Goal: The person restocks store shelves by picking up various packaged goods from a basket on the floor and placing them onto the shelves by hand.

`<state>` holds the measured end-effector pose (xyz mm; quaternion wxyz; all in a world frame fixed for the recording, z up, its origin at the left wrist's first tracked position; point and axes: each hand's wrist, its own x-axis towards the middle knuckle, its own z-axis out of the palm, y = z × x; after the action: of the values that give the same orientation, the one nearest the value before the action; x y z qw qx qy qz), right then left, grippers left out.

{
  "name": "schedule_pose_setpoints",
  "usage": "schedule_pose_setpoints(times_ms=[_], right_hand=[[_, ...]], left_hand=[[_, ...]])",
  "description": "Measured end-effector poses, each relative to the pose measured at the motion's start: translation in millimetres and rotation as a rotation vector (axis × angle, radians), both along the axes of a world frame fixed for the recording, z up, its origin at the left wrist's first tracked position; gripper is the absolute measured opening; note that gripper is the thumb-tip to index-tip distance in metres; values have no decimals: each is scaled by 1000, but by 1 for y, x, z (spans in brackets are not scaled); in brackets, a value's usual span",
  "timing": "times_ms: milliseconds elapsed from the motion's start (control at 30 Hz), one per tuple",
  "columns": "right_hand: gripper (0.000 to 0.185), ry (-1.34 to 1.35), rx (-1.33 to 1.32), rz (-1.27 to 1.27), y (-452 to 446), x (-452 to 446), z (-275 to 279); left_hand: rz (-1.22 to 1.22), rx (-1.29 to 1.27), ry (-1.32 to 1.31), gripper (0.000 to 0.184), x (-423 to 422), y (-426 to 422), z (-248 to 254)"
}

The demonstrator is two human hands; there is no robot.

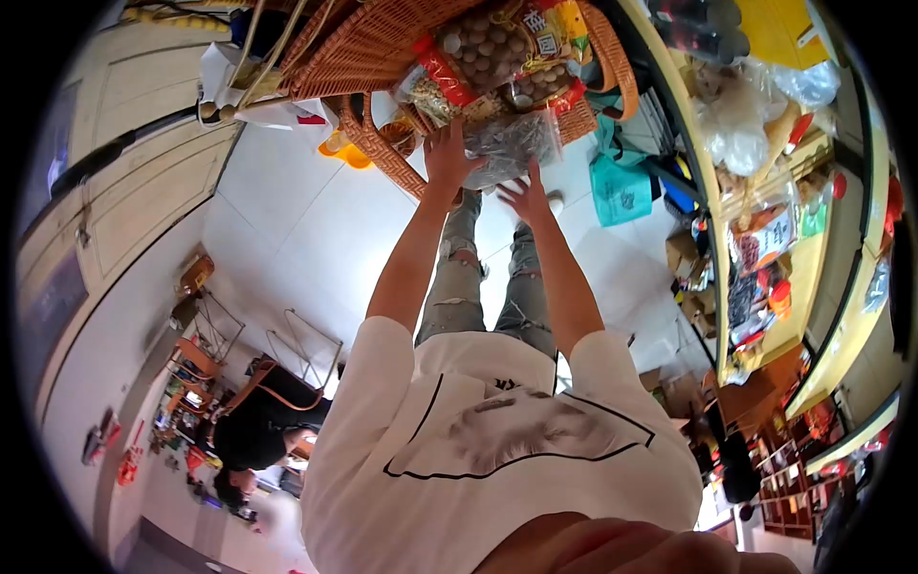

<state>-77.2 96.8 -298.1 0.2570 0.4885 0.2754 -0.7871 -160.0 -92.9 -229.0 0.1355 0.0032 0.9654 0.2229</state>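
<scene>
My left hand [449, 160] reaches forward with its fingers spread, at the left edge of a clear plastic bag with dark contents [512, 148]. My right hand [525, 197] is at the near side of that bag, fingers apart. Whether either palm presses on the bag is hard to tell. The bag rests at the near edge of a wicker chair [359, 48]. Behind it lie a red and yellow bag of dried longans [488, 53], another bag of round brown pieces [542, 86], and a bag of pale small pieces [430, 99].
Shelves to the right hold plastic bags [732, 134], packets [765, 239] and dark bottles [698, 29]. A teal bag [620, 189] sits on the white tiled floor [287, 196]. An orange-yellow object [346, 151] lies left of the chair. Another person [258, 430] is at lower left.
</scene>
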Motion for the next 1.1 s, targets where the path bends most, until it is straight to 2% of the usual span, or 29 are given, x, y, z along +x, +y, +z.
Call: schedule_pose_setpoints(times_ms=[33, 67, 133, 200, 267, 300, 367, 400, 533, 633, 700, 767, 833, 867, 900, 967, 1100], right_hand=[[85, 40, -1, -78, -14, -4, 1], [84, 41, 24, -132, -25, -4, 8], [82, 67, 75, -240, -38, -8, 27], [83, 72, -6, -379, -35, 1, 35], [81, 12, -60, -459, -27, 17, 45], [81, 183, -128, -371, -19, 30, 53], [83, 250, -64, -454, -12, 51, 59], [83, 279, -52, -466, -2, 64, 74], [86, 351, -28, -498, 46, 150, 147], [87, 436, 24, -612, 88, 223, 203], [88, 499, 60, -724, 107, 274, 230], [90, 546, 100, -855, 115, 330, 248], [99, 569, 121, -1014, 118, 381, 258], [106, 348, 234, -1058, 120, 398, 284], [101, 633, 176, -1073, 125, 424, 269], [88, 628, 308, -1163, 130, 448, 310], [75, 692, 415, -1255, 162, 479, 308]], left_hand=[[-26, 16, 3, 93, -1, -1, 1], [-52, 16, 47, 84, 0, -2, 4], [-193, 76, -42, 72, 13, 4, 17], [-277, 122, -104, 64, 26, 18, 40], [-351, 160, -119, 60, 50, 35, 71], [-419, 176, -98, 60, 61, 43, 88], [-522, 199, 14, 54, 91, 59, 129], [-555, 236, -27, 54, 105, 70, 153], [-804, 352, -132, 54, 159, 113, 237], [-1011, 448, -131, 57, 197, 151, 294], [-1065, 667, -128, 56, 223, 176, 310], [-1055, 807, -323, 47, 247, 200, 349], [-1079, 929, -446, 44, 274, 224, 341], [-1104, 917, -533, 43, 287, 231, 340], [-1121, 902, -621, 42, 300, 239, 339], [-1123, 915, -770, 38, 328, 257, 339], [-1096, 941, -863, 49, 364, 282, 326]])
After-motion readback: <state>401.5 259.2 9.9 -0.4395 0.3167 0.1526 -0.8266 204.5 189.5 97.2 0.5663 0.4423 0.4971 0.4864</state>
